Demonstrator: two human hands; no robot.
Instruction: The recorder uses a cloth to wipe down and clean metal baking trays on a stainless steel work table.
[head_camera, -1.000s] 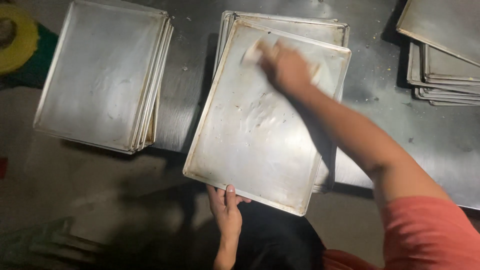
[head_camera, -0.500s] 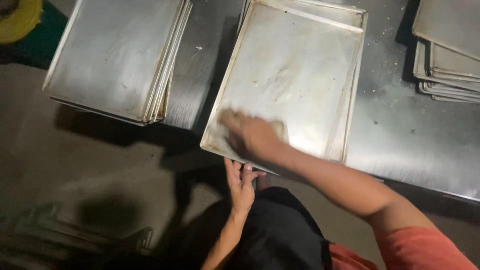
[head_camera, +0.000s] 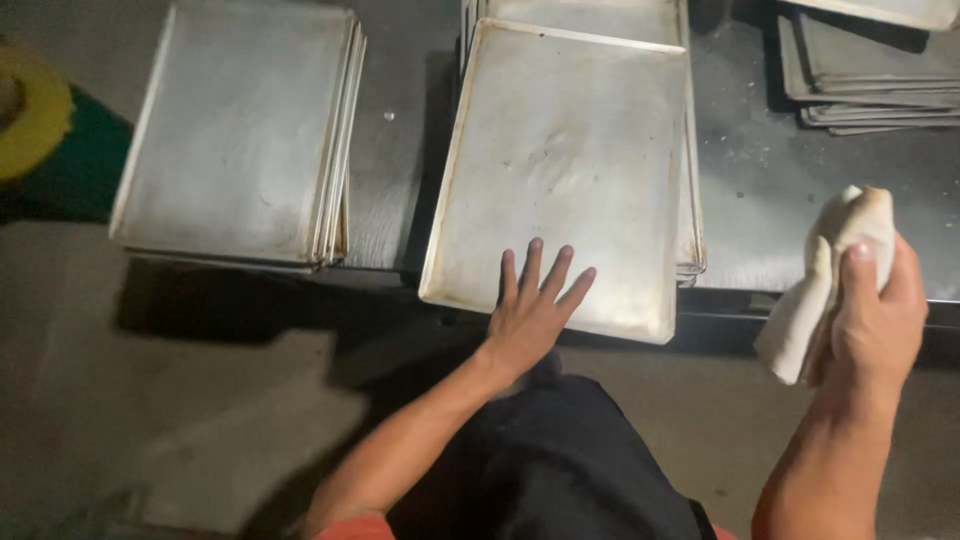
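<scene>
Left hand (head_camera: 532, 312) is lying flat, fingers spread, pinning the top tray (head_camera: 565, 165) while right hand (head_camera: 868, 300) is clenching a cloth (head_camera: 825, 275), seemingly lifted off.

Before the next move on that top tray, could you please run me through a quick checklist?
1. Left hand flat on the top tray, fingers spread: ok.
2. Cloth secure in the right hand grip: ok.
3. Cloth lifted clear of the tray: ok.
4. Tray fully supported: not ok, its near edge overhangs the table.
5. Tray surface clean: cannot tell, stains show.
6. Left stack apart from it: ok.
</scene>
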